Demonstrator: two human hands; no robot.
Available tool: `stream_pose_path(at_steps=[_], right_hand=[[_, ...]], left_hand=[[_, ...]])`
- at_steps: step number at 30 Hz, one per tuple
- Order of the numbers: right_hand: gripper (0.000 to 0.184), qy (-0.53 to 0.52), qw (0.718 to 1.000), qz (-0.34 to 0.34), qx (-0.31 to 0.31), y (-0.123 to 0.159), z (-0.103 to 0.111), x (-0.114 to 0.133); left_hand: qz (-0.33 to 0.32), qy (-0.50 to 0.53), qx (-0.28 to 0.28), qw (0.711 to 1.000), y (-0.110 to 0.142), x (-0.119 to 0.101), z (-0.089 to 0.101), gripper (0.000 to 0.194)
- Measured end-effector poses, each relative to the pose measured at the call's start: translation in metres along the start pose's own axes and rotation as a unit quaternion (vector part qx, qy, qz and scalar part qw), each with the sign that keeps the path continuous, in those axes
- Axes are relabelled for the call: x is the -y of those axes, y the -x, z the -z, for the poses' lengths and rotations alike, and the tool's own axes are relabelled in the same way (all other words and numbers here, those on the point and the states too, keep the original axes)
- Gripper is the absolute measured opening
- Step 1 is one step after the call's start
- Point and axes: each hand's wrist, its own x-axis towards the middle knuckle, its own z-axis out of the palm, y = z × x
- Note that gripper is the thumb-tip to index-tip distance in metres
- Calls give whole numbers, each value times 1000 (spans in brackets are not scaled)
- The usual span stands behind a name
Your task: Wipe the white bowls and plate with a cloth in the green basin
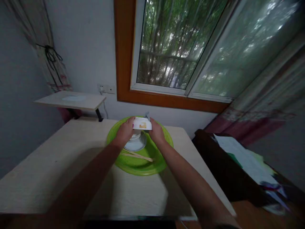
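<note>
Between my two hands I hold a white bowl point(136, 122) with a yellowish mark on its side, raised above a green basin point(140, 171). My left hand point(125, 130) grips the bowl's left side and my right hand point(156, 131) its right side. A greyish cloth point(147, 115) shows by the fingers of my right hand; whether they hold it, I cannot make out. Lower in the basin lie a white plate point(135, 145) with a white bowl point(134, 136) on it, partly hidden by my left hand. Pale chopsticks point(140, 156) lie in front of the plate.
The basin stands on a light wooden table point(133, 194). A small raised shelf point(90, 102) is at the table's back left. Behind are a wall socket point(106, 88) and a window point(176, 47). Papers point(243, 156) lie on a dark piece of furniture point(214, 162) at the right.
</note>
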Motion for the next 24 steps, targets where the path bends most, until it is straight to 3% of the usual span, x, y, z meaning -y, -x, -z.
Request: stream_pose_path(at_steps=[7,13,19,24], right_hand=[[41,-127,987,-83,-59,0,-11,-16],[32,-225,963,-142,-44,-2,-20,-25],[34,-199,969,-141,-36,-1,-21,-22],[35,-102,990,-84,-40,1,-11,-18]], left_hand=[[-22,52,-37,998,-4,2,1,41],[13,83,1,997,-6,5,-4,32],[4,153,-12,988,-6,4,-5,46],[3,109,6,994,-4,-2,-1,65]])
